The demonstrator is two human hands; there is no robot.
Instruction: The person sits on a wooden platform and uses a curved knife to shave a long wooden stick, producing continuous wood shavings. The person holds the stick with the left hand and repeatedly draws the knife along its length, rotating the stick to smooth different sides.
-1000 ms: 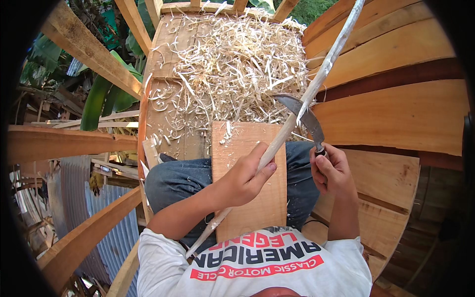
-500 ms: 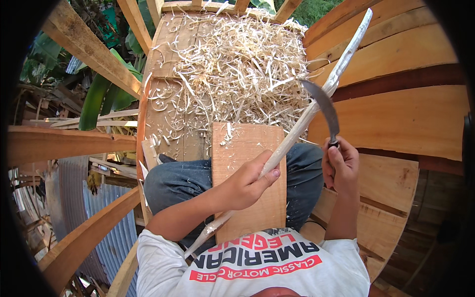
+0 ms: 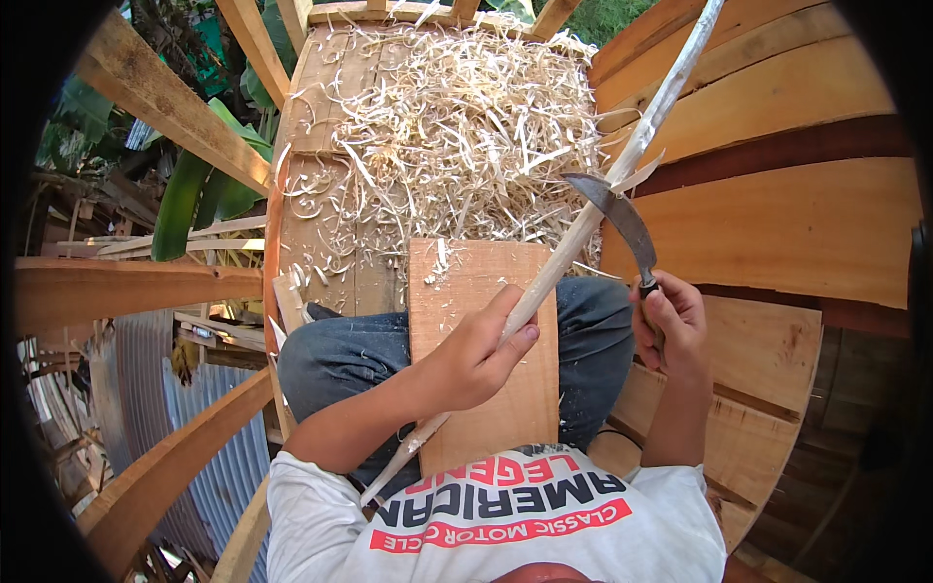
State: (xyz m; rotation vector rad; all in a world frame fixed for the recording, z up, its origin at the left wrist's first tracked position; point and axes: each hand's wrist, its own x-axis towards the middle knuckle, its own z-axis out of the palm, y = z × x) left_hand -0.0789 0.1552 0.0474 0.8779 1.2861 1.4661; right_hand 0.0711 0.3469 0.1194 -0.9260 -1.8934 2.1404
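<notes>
1. Left hand is clamped round the pole, slanted over the lap board, near-left to far-right corner.
2. Right hand grips the sickle, mid-shave I reckon.
3. Next bit probably needs a steady pole.

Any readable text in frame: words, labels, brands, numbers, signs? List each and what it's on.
Lettering is on the shirt only, upside down in view; wording not copied:
White shirt: red capitals nearest the lap.
Same shirt: large black capitals below those in the picture.
Same shirt: smaller white capitals on a red band, lowest.
Sickle, stick, board: none I can make out.
</notes>
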